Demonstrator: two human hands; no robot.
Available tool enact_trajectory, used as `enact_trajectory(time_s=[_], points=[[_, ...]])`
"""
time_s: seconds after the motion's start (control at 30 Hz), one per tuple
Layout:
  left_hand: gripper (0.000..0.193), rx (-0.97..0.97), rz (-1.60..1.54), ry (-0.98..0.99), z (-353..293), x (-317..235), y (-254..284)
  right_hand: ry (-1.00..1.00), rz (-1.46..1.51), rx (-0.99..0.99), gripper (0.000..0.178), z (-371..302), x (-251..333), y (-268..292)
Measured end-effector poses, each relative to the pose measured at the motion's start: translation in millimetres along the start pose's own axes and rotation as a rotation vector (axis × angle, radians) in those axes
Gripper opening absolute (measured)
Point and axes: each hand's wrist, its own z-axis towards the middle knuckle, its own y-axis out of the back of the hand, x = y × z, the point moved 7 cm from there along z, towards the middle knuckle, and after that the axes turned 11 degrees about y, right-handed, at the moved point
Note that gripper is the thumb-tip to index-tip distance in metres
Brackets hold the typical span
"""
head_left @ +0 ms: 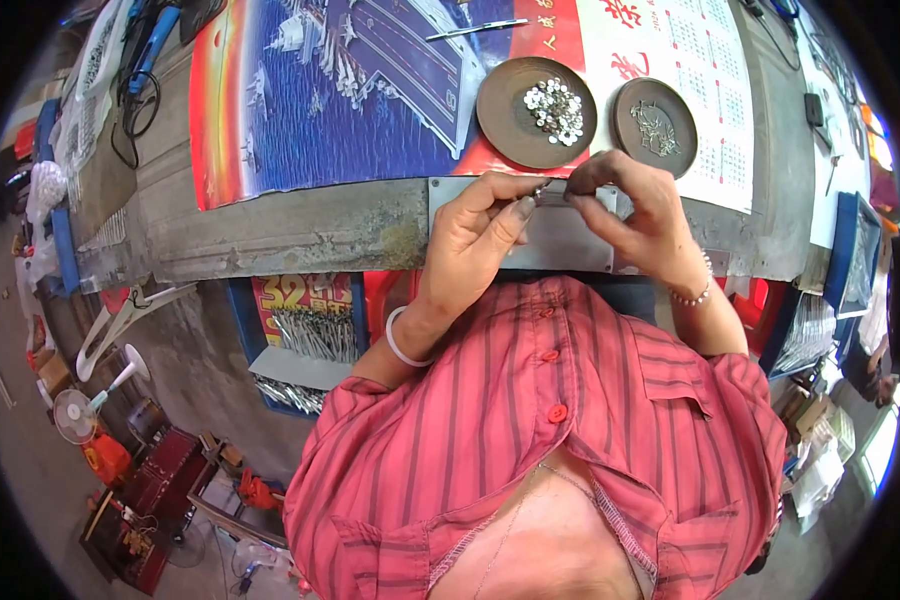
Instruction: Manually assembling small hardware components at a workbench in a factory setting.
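My left hand [482, 232], a white bangle on its wrist, pinches a small dark metal part [541, 189] between thumb and forefinger. Close beside it, my right hand [635, 210] has thumb and fingertips pressed together; whatever they hold is too small to make out. Both hands are over a grey metal plate [560, 240] at the bench's near edge. Just beyond the fingers sits a round brown dish [505, 105] with many small silvery round pieces [555, 110] in it. To its right, a smaller brown dish [682, 120] carries thin metal pins [654, 130].
A printed poster [300, 130] covers the bench [300, 235], with a pen [478, 28] lying on it. Blue-handled pliers [155, 45] lie at the far left. Below the edge, a blue bin [240, 310] contains metal rods [315, 335]. A white fan [75, 415] stands lower left.
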Motion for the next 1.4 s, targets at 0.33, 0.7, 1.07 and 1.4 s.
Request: enact_trajectory(time_s=[0.33,0.7,1.07,1.4], points=[[0.027,0.071,-0.281,0.026,-2,14,-19,-0.017,0.073,-0.207,0.015,-13,11,-13],[0.027,0.097,-0.305,-0.050,-5,11,-23,-0.171,0.521,-0.366,0.017,-23,-17,-21],[0.025,-0.101,-0.025,-0.303,-9,3,-19,-0.113,0.456,-0.546,0.012,-21,-10,-31],[0.027,-0.163,-0.017,-0.421,-13,-4,-19,-0.176,0.542,-0.498,0.007,-14,-4,-31]])
